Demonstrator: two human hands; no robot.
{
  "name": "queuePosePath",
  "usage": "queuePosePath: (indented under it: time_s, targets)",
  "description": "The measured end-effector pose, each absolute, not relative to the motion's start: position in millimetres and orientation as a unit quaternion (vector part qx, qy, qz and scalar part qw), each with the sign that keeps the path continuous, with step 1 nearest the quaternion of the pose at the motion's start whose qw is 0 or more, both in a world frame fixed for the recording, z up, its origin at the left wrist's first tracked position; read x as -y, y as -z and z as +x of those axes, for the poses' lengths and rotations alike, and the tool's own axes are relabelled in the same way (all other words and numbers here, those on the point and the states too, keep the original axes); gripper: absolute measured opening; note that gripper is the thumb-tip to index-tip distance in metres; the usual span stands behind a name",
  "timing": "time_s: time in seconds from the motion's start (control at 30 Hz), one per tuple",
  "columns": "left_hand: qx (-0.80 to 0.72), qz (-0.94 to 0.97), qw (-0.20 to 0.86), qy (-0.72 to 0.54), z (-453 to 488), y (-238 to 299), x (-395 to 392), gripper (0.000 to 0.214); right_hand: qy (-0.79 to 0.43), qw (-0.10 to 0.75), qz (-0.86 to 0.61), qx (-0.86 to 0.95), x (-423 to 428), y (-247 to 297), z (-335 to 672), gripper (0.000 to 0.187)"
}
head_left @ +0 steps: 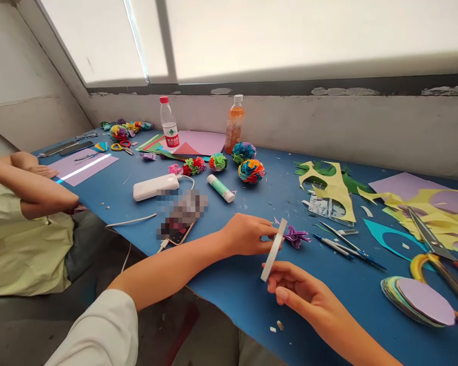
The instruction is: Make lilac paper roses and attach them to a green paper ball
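- Pinching white strip point(274, 250) above counter point(343, 295) in left hand point(248, 234); touching lower end with loosely spread right hand point(301, 290).
- Showing paper discs point(427, 301) already cut, ruffled balls point(251, 171) apparently finished.
- Leaving strip apparently unattached, near purple flower point(297, 237).

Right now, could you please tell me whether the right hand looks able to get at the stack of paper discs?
Probably yes: nothing lies on top of the stack of paper discs, and the large scissors sit behind and beside it, leaving the side toward the right hand free.
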State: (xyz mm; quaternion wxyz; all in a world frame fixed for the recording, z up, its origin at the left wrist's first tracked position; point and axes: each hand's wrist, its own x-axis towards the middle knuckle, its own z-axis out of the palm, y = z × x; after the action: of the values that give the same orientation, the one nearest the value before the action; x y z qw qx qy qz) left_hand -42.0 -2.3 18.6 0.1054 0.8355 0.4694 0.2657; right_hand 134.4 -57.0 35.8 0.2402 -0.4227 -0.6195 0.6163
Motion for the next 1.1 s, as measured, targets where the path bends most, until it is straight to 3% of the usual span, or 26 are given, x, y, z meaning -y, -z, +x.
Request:
queuePosePath:
  time_s: [0.13, 0.33, 0.67, 0.97, 1.1]
  targets:
    - [-0.475, 0.834, 0.082, -0.268, -40.4, -16.3, 2.1, 0.019, -0.568, 0.202, -0.444, 0.663, 54.2, -34.7, 134.8, 0.039]
    - [-0.481, 0.828, 0.054, -0.283, -40.8, -11.9, 0.2, 0.023, -0.436, 0.266, -0.458, 0.728, 52.6, -30.5, 137.0, 0.03]
    - [-0.488, 0.815, 0.093, -0.298, -40.4, -16.9, 2.4, 0.022, -0.336, 0.276, -0.408, 0.803, 45.4, -17.0, 145.3, 0.033]
    - [-0.433, 0.692, 0.34, -0.467, -49.6, -30.1, 3.6, 0.034, -0.295, 0.298, -0.388, 0.821, 41.6, -20.6, 148.6, 0.027]
    - [-0.408, 0.663, 0.423, -0.464, -49.7, -35.4, 5.7, 0.032, -0.269, 0.268, -0.377, 0.845, 41.5, -22.1, 148.7, 0.028]
